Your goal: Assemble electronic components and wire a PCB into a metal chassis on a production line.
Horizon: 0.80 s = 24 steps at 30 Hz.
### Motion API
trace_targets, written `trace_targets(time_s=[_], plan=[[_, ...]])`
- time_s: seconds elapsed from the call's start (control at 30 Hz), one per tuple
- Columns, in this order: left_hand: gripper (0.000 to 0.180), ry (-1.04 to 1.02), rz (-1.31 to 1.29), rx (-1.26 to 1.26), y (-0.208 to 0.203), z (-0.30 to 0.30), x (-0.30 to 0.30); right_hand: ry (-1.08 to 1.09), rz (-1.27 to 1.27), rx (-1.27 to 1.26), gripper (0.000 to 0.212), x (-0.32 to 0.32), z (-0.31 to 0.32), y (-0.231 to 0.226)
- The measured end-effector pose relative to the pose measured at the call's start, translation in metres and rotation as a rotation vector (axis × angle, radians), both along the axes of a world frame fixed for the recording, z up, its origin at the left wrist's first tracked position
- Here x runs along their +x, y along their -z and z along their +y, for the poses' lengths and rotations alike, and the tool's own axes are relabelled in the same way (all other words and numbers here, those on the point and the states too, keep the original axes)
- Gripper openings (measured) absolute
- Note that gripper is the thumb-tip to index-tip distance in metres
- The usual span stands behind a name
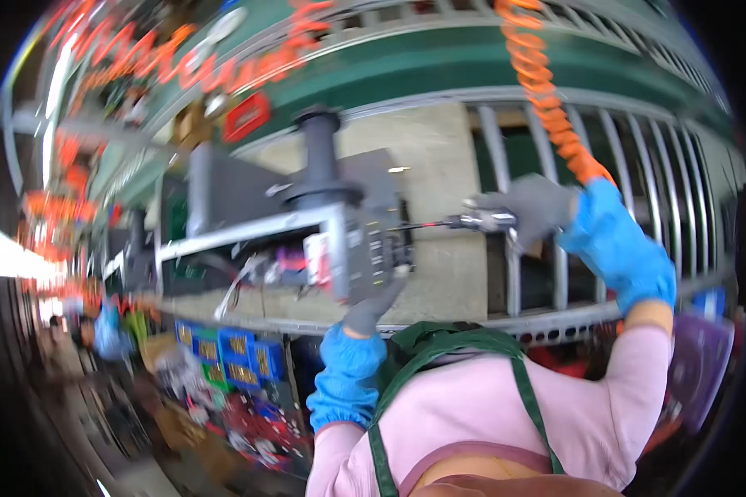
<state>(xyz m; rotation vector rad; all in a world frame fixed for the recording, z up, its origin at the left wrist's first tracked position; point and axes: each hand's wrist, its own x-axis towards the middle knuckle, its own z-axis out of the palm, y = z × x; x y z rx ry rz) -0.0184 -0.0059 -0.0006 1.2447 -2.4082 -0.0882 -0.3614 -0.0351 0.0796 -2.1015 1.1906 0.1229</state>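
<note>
At the far left of the frame, a co-worker in blue (110, 333) shows small and smeared among orange coils, with a stack of blue bins (249, 356) lower and nearer. Above the bins, left of centre, a grey machine with a silver frame (249, 233) lies on the pale bench (449, 161), a black tube (317, 153) standing out toward the top of the picture. The machine's dark panel (363, 257) closes its right end, close to the middle of the frame. At the panel's lower edge is the gloved left hand (379, 306), its fingertips partly behind the panel, so I cannot tell whether it pinches or merely steadies it. Right of the panel, the gloved right hand (537, 213) is wrapped around a power screwdriver (482, 221). The tool's long axis runs nearly level across the frame, its thin bit pointing left at the panel's right side; the panel thus lies straight left of that grip, with the left hand nearer to it. An orange coiled hose (535, 74) comes down from the top edge behind the right wrist, over metal rollers (559, 257). Blur hides whether the bit touches anything, and no screw can be made out.
</note>
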Motion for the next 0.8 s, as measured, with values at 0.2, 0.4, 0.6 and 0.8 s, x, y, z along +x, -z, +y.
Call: trace_targets(time_s=[0.2, 0.4, 0.6, 0.8], plan=[[0.054, -0.055, 0.505, 0.540, 0.020, 0.003, -0.007, 0.217, -0.357, 0.184, 0.108, -0.001, 0.029, 0.026], [0.080, -0.120, 0.768, 0.596, -0.002, 0.024, 0.001, 0.464, -0.364, 0.892, 0.103, 0.017, 0.066, 0.034], [0.056, -0.124, 1.222, 0.832, 0.018, 0.062, 0.149, 0.340, -0.003, 1.154, 0.092, 0.079, 0.104, 0.100], [0.032, -1.525, 1.211, -0.069, 0.133, 0.144, 0.448, 0.082, -0.178, 0.977, 0.093, 0.188, 0.101, 0.131]])
